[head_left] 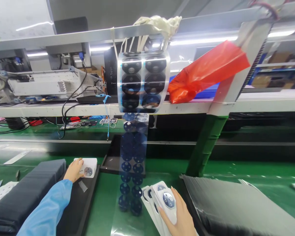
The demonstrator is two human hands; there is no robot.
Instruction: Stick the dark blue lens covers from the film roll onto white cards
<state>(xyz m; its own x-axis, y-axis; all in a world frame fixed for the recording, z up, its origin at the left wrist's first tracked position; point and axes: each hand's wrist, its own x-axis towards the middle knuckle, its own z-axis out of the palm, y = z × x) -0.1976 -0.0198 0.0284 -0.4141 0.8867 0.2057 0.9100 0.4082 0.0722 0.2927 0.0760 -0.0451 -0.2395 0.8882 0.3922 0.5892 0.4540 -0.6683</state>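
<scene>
My left hand rests at the left on a white card with a grey round socket-like print, its fingers on the card's left part, over the far end of a black tray. At the lower centre right, my right hand grips a fanned bunch of white cards with dark round prints, thumb on the near side and fingers along the right edge. Between the hands hangs a clear strip with dark round stickers, coming down from a roll.
A long row of dark sheets lies at the left, a stack of grey sheets at the right. Behind are a small black tray, a green-wrapped post, a shelf edge and a red bag.
</scene>
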